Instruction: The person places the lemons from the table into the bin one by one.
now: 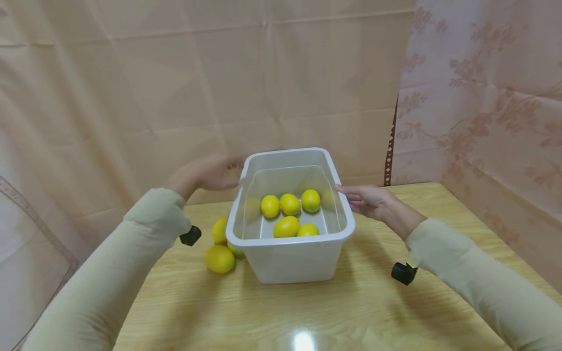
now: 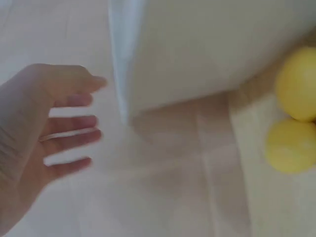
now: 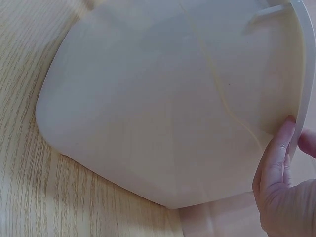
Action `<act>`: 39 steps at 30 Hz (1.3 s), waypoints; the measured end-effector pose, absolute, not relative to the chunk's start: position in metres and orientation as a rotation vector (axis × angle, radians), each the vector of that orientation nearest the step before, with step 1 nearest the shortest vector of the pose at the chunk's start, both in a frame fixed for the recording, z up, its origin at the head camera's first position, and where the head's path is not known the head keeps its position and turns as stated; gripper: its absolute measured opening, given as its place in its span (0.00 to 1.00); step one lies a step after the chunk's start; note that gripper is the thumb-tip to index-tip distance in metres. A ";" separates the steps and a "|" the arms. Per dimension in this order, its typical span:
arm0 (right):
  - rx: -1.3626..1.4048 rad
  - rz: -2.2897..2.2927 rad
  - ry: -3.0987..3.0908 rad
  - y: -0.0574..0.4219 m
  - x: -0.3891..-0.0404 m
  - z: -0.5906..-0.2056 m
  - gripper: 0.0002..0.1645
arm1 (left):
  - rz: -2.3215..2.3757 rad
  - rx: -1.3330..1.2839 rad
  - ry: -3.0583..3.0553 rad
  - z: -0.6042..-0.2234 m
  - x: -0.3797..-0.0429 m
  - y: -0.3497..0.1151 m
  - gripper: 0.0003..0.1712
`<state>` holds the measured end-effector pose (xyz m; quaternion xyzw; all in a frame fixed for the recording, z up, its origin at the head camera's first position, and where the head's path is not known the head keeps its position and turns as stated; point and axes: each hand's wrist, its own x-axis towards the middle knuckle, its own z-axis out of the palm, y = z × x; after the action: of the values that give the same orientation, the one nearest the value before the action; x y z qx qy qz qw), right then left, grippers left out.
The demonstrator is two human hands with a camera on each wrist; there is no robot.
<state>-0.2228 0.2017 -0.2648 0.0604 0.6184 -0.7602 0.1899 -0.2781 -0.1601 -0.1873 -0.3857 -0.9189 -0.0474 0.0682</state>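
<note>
A white plastic bin [image 1: 298,261] stands on the table with several yellow lemons [image 1: 287,227] on its floor. On its right side my right hand [image 1: 371,201] pinches the rim; the right wrist view shows the fingers [image 3: 276,158] under the lip outside and the thumb over the rim. My left hand [image 1: 210,171] is beside the far left part of the bin. In the left wrist view that hand [image 2: 49,118] has its fingers spread and loosely bent, with a gap between them and the bin wall [image 2: 197,54].
More lemons [image 1: 219,259] lie on the wooden table [image 1: 184,312] against the bin's left side, below my left forearm. A beige curtain [image 1: 175,87] hangs behind the table's far edge, and a flowered cloth [image 1: 491,122] covers the right side.
</note>
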 end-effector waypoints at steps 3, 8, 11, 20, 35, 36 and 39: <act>0.175 -2.138 1.738 0.201 -0.223 -0.266 0.14 | -0.139 -1.185 -2.693 -0.201 -0.274 -0.176 0.16; 0.177 -2.131 1.758 0.200 -0.224 -0.265 0.15 | -0.082 -1.169 -2.605 -0.226 -0.265 -0.194 0.17; 0.171 -2.124 1.772 0.199 -0.224 -0.264 0.15 | -0.034 -1.171 -2.536 -0.242 -0.258 -0.202 0.21; 0.160 -2.131 1.770 0.195 -0.226 -0.264 0.12 | -0.005 -1.120 -2.522 -0.281 -0.235 -0.219 0.24; 0.159 -2.133 1.775 0.198 -0.222 -0.261 0.09 | -0.065 -1.226 -2.515 -0.324 -0.209 -0.234 0.29; 0.159 -2.133 1.771 0.198 -0.222 -0.260 0.08 | -0.071 -1.238 -2.537 -0.326 -0.207 -0.235 0.30; 0.157 -2.140 1.751 0.199 -0.221 -0.261 0.05 | -0.083 -1.265 -2.577 -0.332 -0.203 -0.238 0.29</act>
<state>-0.2210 0.1987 -0.2613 0.0556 0.6212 -0.7595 0.1849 -0.2028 -0.2375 -0.3321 -0.4365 -0.8891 -0.0285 0.1344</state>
